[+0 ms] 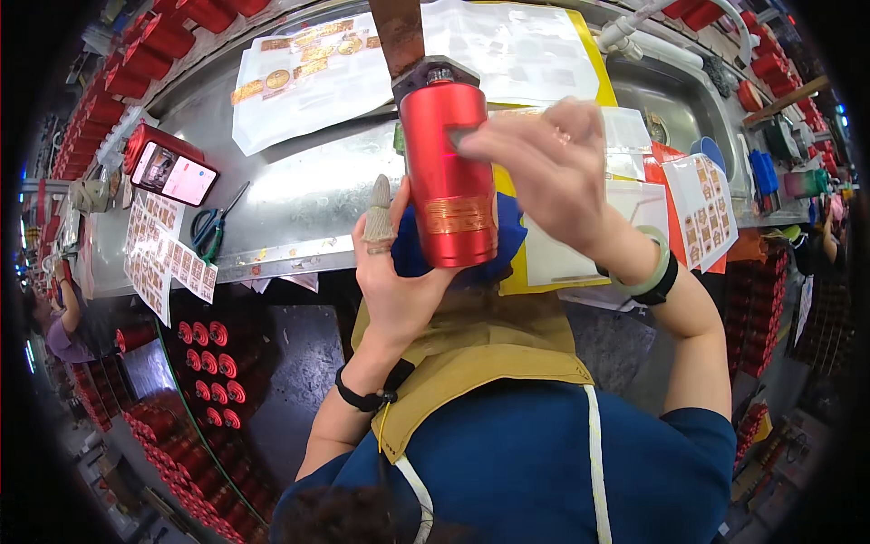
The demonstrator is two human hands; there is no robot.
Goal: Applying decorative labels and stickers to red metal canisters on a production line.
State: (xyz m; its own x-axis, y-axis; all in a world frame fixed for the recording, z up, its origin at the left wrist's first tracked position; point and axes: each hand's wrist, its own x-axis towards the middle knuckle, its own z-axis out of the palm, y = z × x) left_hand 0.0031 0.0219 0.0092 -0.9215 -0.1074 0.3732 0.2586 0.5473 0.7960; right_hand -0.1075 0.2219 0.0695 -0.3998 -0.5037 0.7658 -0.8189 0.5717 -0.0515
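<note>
A shiny red metal canister [447, 154], with a gold patterned band [453, 215] around its lower part, points its dark threaded end away from me. That end meets a metal bracket [391, 36]. My left hand [399, 281] holds the canister by its lower left side, and one finger wears a ribbed beige finger cot [379, 213]. Against the canister's upper right side, my right hand [548, 168] pinches a small dark piece [456, 136]. Motion blurs this hand, so the piece's kind is unclear. Blue cloth [412, 240] lies under the canister.
On the metal bench [308, 190] are gold decal sheets [313, 72], a lit phone [174, 172] and green-handled scissors [210, 231]. More printed sheets [702, 208] lie at right beside a sink [662, 95]. Rows of red canisters [186, 449] stand below and around the bench.
</note>
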